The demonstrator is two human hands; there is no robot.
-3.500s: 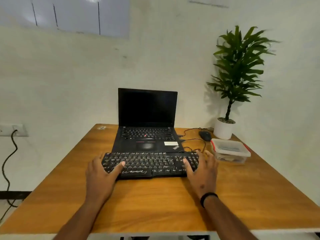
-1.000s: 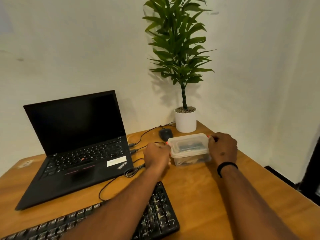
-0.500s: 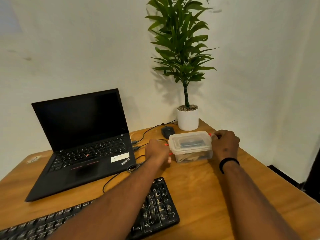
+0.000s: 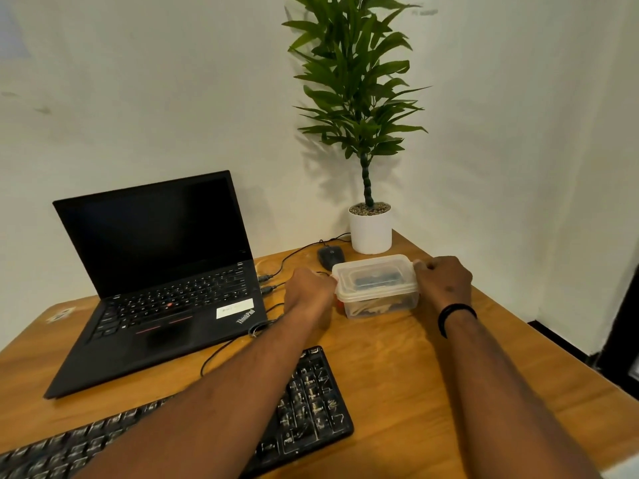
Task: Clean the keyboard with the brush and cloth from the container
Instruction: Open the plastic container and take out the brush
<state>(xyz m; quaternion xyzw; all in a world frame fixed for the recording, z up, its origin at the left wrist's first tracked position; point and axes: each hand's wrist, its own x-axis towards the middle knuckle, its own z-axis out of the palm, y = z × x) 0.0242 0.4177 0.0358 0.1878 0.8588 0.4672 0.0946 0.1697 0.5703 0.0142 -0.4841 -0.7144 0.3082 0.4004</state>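
Container (image 4: 377, 288) sits lidded on the desk (image 4: 397, 368), left hand (image 4: 307, 293) and right hand (image 4: 444, 281) clasping its ends.

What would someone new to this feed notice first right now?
Both hands, left and right, clasp the ends of a lidded clear container at the desk's far right. Behind it stands a tall potted plant in the corner. An open black laptop sits at left, with the smudged keyboard nearest the camera.
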